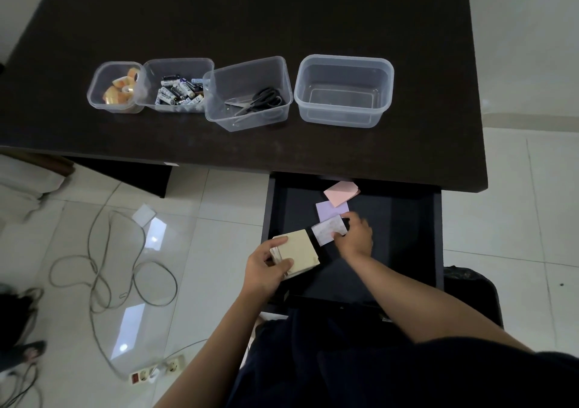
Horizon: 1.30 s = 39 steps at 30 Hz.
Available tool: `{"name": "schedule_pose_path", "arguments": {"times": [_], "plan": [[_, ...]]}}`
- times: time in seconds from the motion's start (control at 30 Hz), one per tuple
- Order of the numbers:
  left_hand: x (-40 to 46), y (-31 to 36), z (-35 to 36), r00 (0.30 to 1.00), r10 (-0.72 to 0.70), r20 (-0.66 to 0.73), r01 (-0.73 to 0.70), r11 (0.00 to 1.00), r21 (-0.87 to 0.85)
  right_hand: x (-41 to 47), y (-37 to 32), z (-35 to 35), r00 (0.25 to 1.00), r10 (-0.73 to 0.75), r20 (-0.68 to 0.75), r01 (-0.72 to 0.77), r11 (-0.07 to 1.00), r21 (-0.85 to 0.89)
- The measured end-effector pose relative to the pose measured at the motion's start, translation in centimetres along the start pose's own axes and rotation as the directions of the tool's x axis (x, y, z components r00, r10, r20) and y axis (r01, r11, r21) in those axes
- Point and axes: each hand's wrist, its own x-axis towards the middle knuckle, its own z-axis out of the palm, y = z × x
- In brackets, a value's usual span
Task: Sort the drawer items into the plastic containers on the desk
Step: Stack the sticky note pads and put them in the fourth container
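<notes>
The dark drawer (404, 238) is pulled out below the desk's front edge. My left hand (266, 266) holds a stack of cream note pads (300, 251) over the drawer's left side. My right hand (355, 235) pinches a whitish speckled note pad (327, 230) in the drawer. A purple pad (330, 208) and a pink pad (341, 193) lie further back. On the desk stand four clear containers: one with tape rolls (117, 87), one with batteries (178, 89), one with scissors (250, 94), and an empty one (344, 91) at the right.
The dark desk (250, 15) has bare surface behind and around the containers. On the tiled floor at the left lie a long grey cable (103, 266), a power strip (156, 371) and a white card (143, 214). A black chair edge (476, 285) is at the right.
</notes>
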Motion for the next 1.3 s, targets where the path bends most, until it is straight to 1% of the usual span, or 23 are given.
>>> {"name": "schedule_pose_path", "arguments": {"times": [0.1, 0.3, 0.4, 0.53, 0.7, 0.77, 0.87, 0.93, 1.1, 1.17, 1.3], "plan": [[0.0, -0.2, -0.1, 1.0, -0.017, 0.005, 0.017, 1.0, 0.01, 0.1, 0.6, -0.1, 1.0, -0.005, -0.002, 0.005, 1.0, -0.01], [0.1, -0.2, 0.0, 0.999, -0.019, 0.027, 0.018, 1.0, 0.016, -0.2, 1.4, -1.0, 1.0, -0.008, -0.003, 0.008, 0.991, 0.135], [0.2, -0.2, 0.2, 0.999, -0.015, 0.039, 0.014, 1.0, 0.02, -0.4, 1.6, -0.9, 0.999, -0.021, 0.047, 0.013, 0.987, 0.162], [0.2, -0.1, 0.1, 0.999, -0.012, 0.045, 0.011, 1.0, 0.028, -0.4, 1.6, -0.3, 0.999, -0.019, 0.046, 0.014, 0.992, 0.123], [0.0, -0.2, -0.2, 1.0, -0.018, 0.023, 0.018, 1.0, 0.025, -0.4, 1.1, 0.4, 0.999, -0.033, 0.039, 0.034, 0.999, -0.016], [-0.2, -0.3, -0.3, 1.0, -0.017, 0.016, 0.017, 1.0, 0.021, -0.4, 0.8, 0.4, 0.998, -0.027, 0.059, 0.025, 0.999, 0.028], [-0.3, -0.4, -0.2, 0.999, -0.026, 0.019, 0.025, 0.999, 0.025, -0.8, 0.5, 0.1, 0.993, -0.059, 0.102, 0.049, 0.994, 0.097], [-0.4, -0.5, -0.1, 0.999, -0.032, 0.023, 0.031, 0.999, 0.033, -1.2, 0.4, -0.2, 0.991, -0.078, 0.106, 0.063, 0.988, 0.143], [0.0, -0.6, 0.3, 0.999, -0.014, 0.041, 0.013, 1.0, 0.024, -2.4, -0.1, -1.8, 0.992, -0.072, 0.102, 0.032, 0.936, 0.35], [0.1, -0.5, 0.4, 0.999, -0.006, 0.052, 0.005, 1.0, 0.018, -2.9, -0.5, -2.8, 0.99, -0.103, 0.095, 0.061, 0.926, 0.372], [0.4, 0.0, 0.8, 0.996, 0.032, 0.078, -0.033, 0.999, 0.017, -3.7, -1.6, -5.0, 0.983, -0.174, 0.06, 0.145, 0.933, 0.33]]}}
